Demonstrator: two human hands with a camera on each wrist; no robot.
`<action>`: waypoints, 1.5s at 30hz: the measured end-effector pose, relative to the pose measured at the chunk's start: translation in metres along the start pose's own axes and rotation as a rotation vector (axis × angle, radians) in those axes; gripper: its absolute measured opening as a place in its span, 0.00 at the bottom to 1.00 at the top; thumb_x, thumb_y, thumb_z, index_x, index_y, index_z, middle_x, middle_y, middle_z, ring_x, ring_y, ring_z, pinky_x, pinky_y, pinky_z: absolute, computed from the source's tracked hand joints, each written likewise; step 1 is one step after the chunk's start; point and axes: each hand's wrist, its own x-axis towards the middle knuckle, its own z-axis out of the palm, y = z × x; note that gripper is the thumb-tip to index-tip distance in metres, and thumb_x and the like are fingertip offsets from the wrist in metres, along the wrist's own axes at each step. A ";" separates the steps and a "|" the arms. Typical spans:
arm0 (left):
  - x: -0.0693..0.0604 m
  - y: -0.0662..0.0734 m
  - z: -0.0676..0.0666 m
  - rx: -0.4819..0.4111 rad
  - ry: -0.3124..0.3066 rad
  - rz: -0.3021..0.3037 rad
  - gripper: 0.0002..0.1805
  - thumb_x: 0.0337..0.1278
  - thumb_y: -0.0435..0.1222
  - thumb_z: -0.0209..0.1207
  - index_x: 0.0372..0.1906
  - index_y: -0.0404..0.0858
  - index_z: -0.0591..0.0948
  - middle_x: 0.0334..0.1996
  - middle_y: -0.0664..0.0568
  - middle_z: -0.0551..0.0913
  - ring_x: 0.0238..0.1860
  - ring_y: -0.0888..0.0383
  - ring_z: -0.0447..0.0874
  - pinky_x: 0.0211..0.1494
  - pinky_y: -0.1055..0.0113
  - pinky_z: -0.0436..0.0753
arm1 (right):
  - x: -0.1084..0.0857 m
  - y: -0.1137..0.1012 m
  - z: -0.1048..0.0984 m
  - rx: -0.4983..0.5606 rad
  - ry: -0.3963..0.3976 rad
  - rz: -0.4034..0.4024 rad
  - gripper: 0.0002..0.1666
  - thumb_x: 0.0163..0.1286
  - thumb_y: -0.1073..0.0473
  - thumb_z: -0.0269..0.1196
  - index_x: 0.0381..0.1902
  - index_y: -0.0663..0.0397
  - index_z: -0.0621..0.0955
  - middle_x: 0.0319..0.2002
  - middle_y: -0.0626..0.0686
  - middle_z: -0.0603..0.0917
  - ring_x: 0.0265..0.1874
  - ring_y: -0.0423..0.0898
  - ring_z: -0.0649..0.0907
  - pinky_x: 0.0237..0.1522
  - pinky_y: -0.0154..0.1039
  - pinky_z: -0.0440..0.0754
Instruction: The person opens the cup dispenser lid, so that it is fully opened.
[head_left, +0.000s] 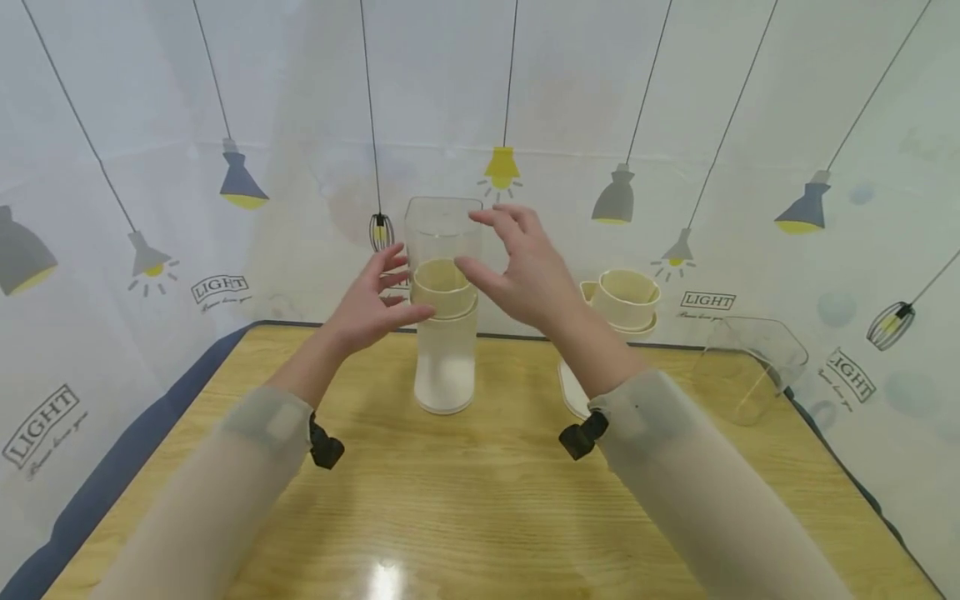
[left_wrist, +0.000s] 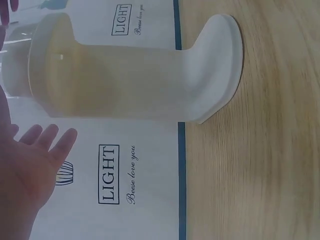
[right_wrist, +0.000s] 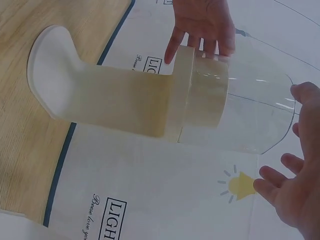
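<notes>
A cream-white stand [head_left: 446, 350] with a rounded foot rises upright from the table. A clear, open-ended container [head_left: 444, 227] sits upright on its top, around a cream ring [head_left: 442, 293]. My left hand [head_left: 363, 310] is beside the ring on the left, fingers spread and palm turned toward it. Higher up on the right, my right hand [head_left: 525, 267] hovers by the container with its fingers apart. In the right wrist view the right thumb [right_wrist: 304, 92] overlaps the container's rim; whether it touches, I cannot tell. Neither hand grips anything.
A second cream stand [head_left: 628, 307], partly hidden by the right forearm, is at the back right. Another clear container [head_left: 750, 367] lies near the right edge of the wooden table [head_left: 465, 517]. Behind hangs a lamp-printed white cloth [head_left: 315, 100].
</notes>
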 end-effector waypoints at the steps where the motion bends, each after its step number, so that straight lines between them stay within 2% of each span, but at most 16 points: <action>1: 0.003 -0.002 0.001 -0.004 -0.010 -0.001 0.62 0.63 0.46 0.77 0.91 0.52 0.48 0.88 0.45 0.58 0.86 0.42 0.62 0.85 0.36 0.67 | 0.003 -0.001 0.002 -0.007 -0.006 0.005 0.38 0.78 0.41 0.68 0.81 0.42 0.74 0.84 0.59 0.64 0.81 0.61 0.72 0.78 0.63 0.75; 6: 0.014 -0.006 0.007 -0.035 -0.039 -0.021 0.64 0.63 0.47 0.77 0.92 0.56 0.44 0.89 0.44 0.54 0.88 0.41 0.58 0.87 0.35 0.62 | 0.015 -0.003 0.010 -0.029 -0.049 0.015 0.38 0.79 0.40 0.68 0.82 0.37 0.74 0.87 0.57 0.60 0.83 0.62 0.69 0.79 0.65 0.74; 11: 0.020 -0.007 0.011 -0.069 -0.058 -0.025 0.65 0.62 0.48 0.77 0.91 0.60 0.43 0.90 0.47 0.52 0.89 0.42 0.55 0.88 0.35 0.61 | 0.019 -0.004 0.019 -0.013 -0.069 0.027 0.36 0.80 0.40 0.67 0.81 0.35 0.74 0.87 0.51 0.62 0.83 0.59 0.71 0.80 0.64 0.73; 13: 0.021 -0.007 0.011 -0.068 -0.066 -0.020 0.65 0.62 0.48 0.77 0.91 0.61 0.44 0.90 0.48 0.55 0.89 0.43 0.55 0.88 0.34 0.60 | 0.019 -0.003 0.022 0.008 -0.057 0.027 0.36 0.80 0.41 0.68 0.81 0.36 0.75 0.87 0.51 0.63 0.82 0.59 0.72 0.79 0.64 0.74; 17: 0.021 -0.010 0.012 -0.025 -0.052 -0.029 0.62 0.62 0.49 0.77 0.91 0.62 0.47 0.86 0.47 0.64 0.85 0.43 0.62 0.84 0.30 0.64 | 0.019 -0.003 0.026 0.046 -0.026 0.014 0.35 0.78 0.42 0.70 0.79 0.37 0.76 0.86 0.51 0.64 0.82 0.58 0.72 0.79 0.63 0.75; 21: 0.018 -0.012 0.015 0.000 -0.031 -0.032 0.61 0.61 0.50 0.77 0.90 0.59 0.49 0.82 0.45 0.68 0.82 0.42 0.67 0.78 0.31 0.73 | 0.018 -0.002 0.027 0.089 -0.010 0.010 0.35 0.77 0.45 0.71 0.78 0.38 0.78 0.86 0.51 0.65 0.79 0.58 0.75 0.77 0.62 0.77; 26: 0.012 -0.015 0.023 -0.008 0.001 -0.016 0.61 0.58 0.49 0.79 0.89 0.54 0.52 0.78 0.43 0.69 0.78 0.42 0.69 0.75 0.36 0.78 | 0.016 0.000 0.026 0.132 -0.001 0.008 0.35 0.74 0.47 0.74 0.76 0.40 0.79 0.85 0.50 0.66 0.72 0.59 0.80 0.73 0.61 0.81; 29: 0.009 -0.015 0.028 -0.025 0.018 -0.002 0.61 0.58 0.46 0.79 0.88 0.53 0.52 0.76 0.43 0.68 0.73 0.43 0.70 0.73 0.40 0.79 | 0.013 0.003 0.026 0.154 0.001 0.019 0.36 0.73 0.47 0.75 0.76 0.40 0.80 0.85 0.49 0.66 0.72 0.58 0.79 0.73 0.60 0.80; 35: 0.001 -0.014 0.037 -0.025 0.050 0.012 0.61 0.57 0.46 0.81 0.87 0.54 0.53 0.76 0.45 0.66 0.74 0.45 0.67 0.75 0.38 0.77 | 0.009 0.004 0.024 0.190 0.018 0.023 0.36 0.71 0.48 0.77 0.74 0.41 0.81 0.85 0.47 0.67 0.72 0.56 0.79 0.74 0.60 0.79; 40: -0.007 -0.012 0.041 0.008 0.079 -0.029 0.63 0.55 0.51 0.82 0.88 0.57 0.52 0.80 0.45 0.62 0.78 0.43 0.64 0.78 0.35 0.75 | 0.007 0.005 0.024 0.210 0.018 0.020 0.36 0.70 0.48 0.78 0.74 0.42 0.81 0.85 0.46 0.67 0.73 0.56 0.79 0.74 0.59 0.80; 45: -0.013 -0.007 0.046 0.043 0.117 -0.051 0.65 0.50 0.55 0.84 0.87 0.57 0.54 0.81 0.45 0.61 0.77 0.43 0.64 0.76 0.38 0.76 | 0.006 0.006 0.024 0.228 0.027 0.021 0.36 0.69 0.49 0.78 0.73 0.44 0.81 0.85 0.46 0.67 0.73 0.58 0.79 0.75 0.59 0.79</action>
